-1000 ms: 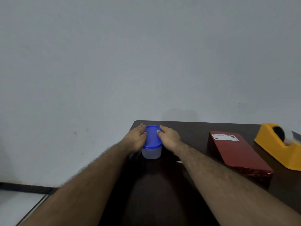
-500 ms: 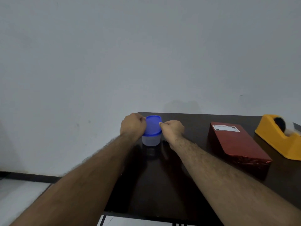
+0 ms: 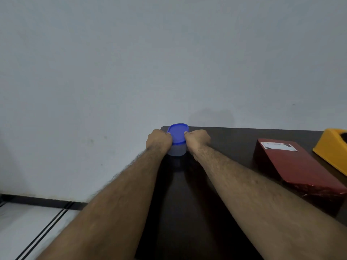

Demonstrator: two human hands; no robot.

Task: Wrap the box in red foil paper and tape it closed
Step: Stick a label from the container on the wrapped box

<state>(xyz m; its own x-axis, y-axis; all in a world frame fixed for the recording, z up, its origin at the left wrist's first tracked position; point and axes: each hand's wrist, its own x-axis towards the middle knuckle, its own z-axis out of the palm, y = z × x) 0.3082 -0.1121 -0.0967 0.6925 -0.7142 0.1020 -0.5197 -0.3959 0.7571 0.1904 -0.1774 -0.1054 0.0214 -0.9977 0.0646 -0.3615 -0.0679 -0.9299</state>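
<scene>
A small clear plastic container with a blue lid stands at the far left corner of the dark table. My left hand grips its left side with curled fingers. My right hand grips its right side, the thumb on the lid's edge. A box wrapped in red foil paper with a white label lies flat on the table to the right, apart from both hands. A yellow tape dispenser sits at the right edge of the view, partly cut off.
A plain grey wall rises right behind the table. The table's left edge drops to a pale tiled floor with a dark skirting line.
Both hands went from lying flat on the blue lid to gripping the container's sides with curled fingers. The view has tilted, so the table sits lower and further right.
</scene>
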